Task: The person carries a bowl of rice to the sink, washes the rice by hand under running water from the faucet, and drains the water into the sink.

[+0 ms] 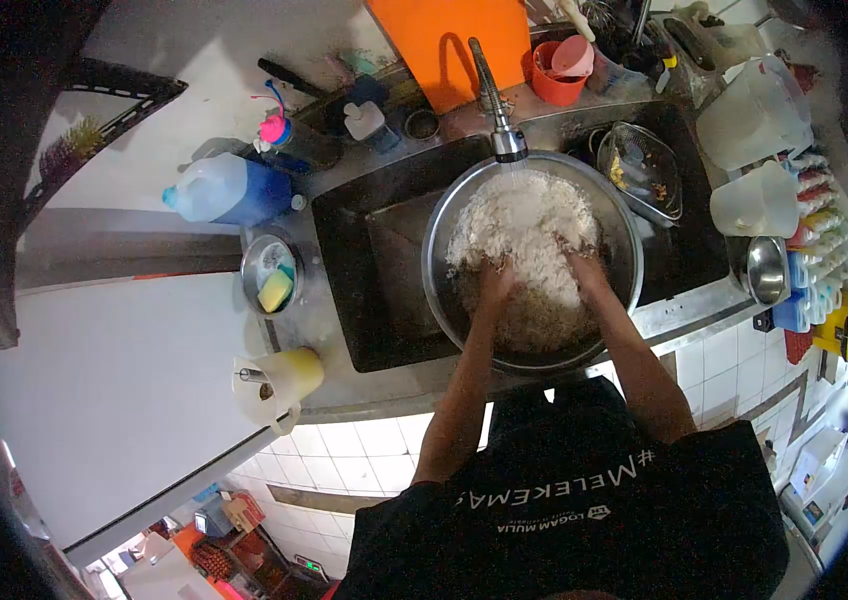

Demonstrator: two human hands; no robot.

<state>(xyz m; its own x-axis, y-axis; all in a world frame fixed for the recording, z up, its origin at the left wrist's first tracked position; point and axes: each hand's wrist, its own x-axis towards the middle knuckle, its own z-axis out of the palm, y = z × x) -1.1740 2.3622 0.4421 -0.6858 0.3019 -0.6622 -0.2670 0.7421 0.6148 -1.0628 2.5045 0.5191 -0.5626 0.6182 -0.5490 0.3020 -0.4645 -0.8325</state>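
A large round steel bowl [434, 265] rests over the double sink, below the metal faucet [509, 143]. Pale, clumpy, flour-like material [529, 215] fills much of it, with a browner, wetter-looking area toward my body. My left hand [497, 280] reaches into the left part of the material, its fingers buried. On the right side, my right hand [586, 272] is also in the material, fingers hidden. Whether either hand grips any of it cannot be seen.
A strainer with food scraps [644, 165] sits over the right basin. Left of the sink are a blue liquid jug [234, 188], a small bowl with a sponge [248, 272] and a yellowish pitcher [294, 375]. Clear containers [754, 200] and a steel bowl [768, 270] stand at right.
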